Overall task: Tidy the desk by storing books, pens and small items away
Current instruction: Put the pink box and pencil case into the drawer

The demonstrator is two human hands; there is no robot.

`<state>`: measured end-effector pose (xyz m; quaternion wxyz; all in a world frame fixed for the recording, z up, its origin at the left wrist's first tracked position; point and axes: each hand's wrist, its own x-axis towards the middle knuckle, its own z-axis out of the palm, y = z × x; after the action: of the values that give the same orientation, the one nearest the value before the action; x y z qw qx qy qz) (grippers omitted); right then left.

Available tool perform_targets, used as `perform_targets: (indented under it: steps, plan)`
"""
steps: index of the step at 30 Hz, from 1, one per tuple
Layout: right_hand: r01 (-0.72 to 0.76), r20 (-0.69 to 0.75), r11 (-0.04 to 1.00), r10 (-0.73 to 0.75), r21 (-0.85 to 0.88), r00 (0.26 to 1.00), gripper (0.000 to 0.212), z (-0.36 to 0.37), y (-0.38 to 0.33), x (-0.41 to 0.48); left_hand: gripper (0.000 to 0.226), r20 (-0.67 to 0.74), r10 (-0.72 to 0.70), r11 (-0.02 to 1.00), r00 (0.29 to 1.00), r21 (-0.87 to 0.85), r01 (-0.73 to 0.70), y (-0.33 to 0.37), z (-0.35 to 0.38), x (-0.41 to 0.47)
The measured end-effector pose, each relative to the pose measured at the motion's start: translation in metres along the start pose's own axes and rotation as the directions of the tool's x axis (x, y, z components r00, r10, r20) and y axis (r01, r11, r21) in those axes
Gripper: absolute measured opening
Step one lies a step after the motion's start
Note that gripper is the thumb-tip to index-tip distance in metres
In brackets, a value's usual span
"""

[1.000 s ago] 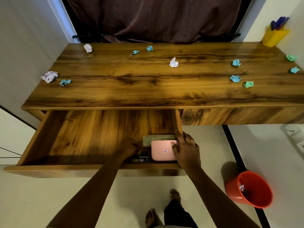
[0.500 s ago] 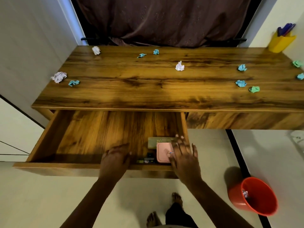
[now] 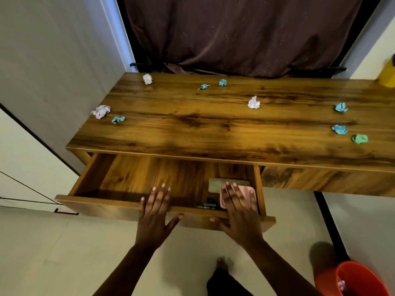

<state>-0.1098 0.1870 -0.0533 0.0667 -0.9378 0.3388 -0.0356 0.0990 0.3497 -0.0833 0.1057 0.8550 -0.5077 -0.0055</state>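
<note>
The wooden desk's left drawer (image 3: 96,202) stands pulled out. In its front right corner lie a pink case (image 3: 250,192), a greenish book (image 3: 214,184) behind it and some pens (image 3: 206,205) beside it. My left hand (image 3: 155,212) lies flat with spread fingers over the drawer's front edge, holding nothing. My right hand (image 3: 239,212) lies flat over the front edge too, its fingers above the pink case and its thumb under the drawer front.
Several crumpled paper balls, blue (image 3: 118,119), white (image 3: 253,102) and green (image 3: 360,138), are scattered on the desk top (image 3: 213,129). A yellow pen holder (image 3: 388,75) stands at the far right. A red bin (image 3: 359,280) sits on the floor at the lower right.
Both hands came out of the drawer and back to its front edge, fingers spread flat. The view shifted right, so the desk sits further right in frame.
</note>
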Motion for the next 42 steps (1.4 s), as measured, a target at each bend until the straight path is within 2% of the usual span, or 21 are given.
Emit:
perform_targets:
  steps: [7, 11, 14, 18, 21, 24, 33, 42]
  plan:
    - [0.036, 0.013, 0.996, -0.035, -0.086, 0.999, 0.09, -0.006, 0.025, 0.069, 0.084, 0.061, 0.048, 0.995, 0.997, 0.081, -0.053, -0.014, 0.0, 0.079]
    - [0.163, 0.054, 0.97, -0.156, -0.182, 0.986, 0.099, -0.013, 0.043, 0.115, 0.102, 0.063, 0.114, 0.974, 0.991, 0.191, -0.125, -0.048, -0.022, 0.134]
    - [0.257, 0.143, 0.937, -0.228, -0.238, 0.963, 0.112, -0.019, 0.055, 0.154, 0.113, 0.167, 0.194, 0.926, 0.967, 0.294, -0.236, -0.073, -0.046, 0.175]
    - [0.318, 0.153, 0.919, -0.288, -0.234, 0.945, 0.111, -0.019, 0.063, 0.18, 0.109, 0.285, 0.221, 0.905, 0.933, 0.297, -0.305, -0.095, -0.054, 0.211]
    - [0.297, 0.045, 0.928, -0.295, -0.226, 0.955, 0.102, -0.013, 0.062, 0.182, 0.105, 0.236, 0.229, 0.93, 0.945, 0.234, -0.284, -0.096, -0.041, 0.217]
    - [0.277, -0.03, 0.932, -0.291, -0.236, 0.956, 0.099, -0.005, 0.061, 0.181, 0.102, 0.214, 0.223, 0.93, 0.951, 0.245, -0.273, -0.095, -0.035, 0.216]
    - [0.243, -0.064, 0.935, -0.268, -0.256, 0.961, 0.094, 0.0, 0.06, 0.179, 0.089, 0.189, 0.279, 0.91, 0.941, 0.261, -0.322, -0.1, -0.032, 0.217]
    - [0.221, -0.084, 0.931, -0.255, -0.292, 0.963, 0.095, 0.0, 0.057, 0.178, 0.089, 0.081, 0.328, 0.905, 0.941, 0.259, -0.338, -0.103, -0.026, 0.215]
